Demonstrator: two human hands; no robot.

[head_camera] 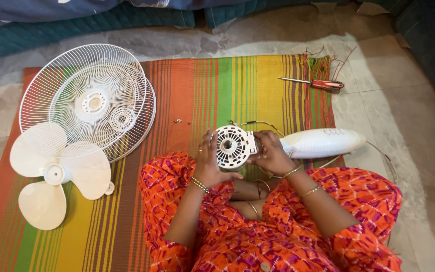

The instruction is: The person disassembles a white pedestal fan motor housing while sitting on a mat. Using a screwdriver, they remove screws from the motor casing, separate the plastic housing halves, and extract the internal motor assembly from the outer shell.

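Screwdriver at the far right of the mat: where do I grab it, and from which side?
Take the screwdriver by its red handle, likely from above. It lies flat across the mat's fringed end, handle toward the right, thin metal shaft pointing left. The handle is the thicker part, with bare floor just beyond it.

The person wears an orange garment (278, 236) printed with pink and purple patches, its sleeves ending above the elbows. Thin gold bangles (200, 185) circle both wrists, and a ring (200, 150) sits on a left finger.
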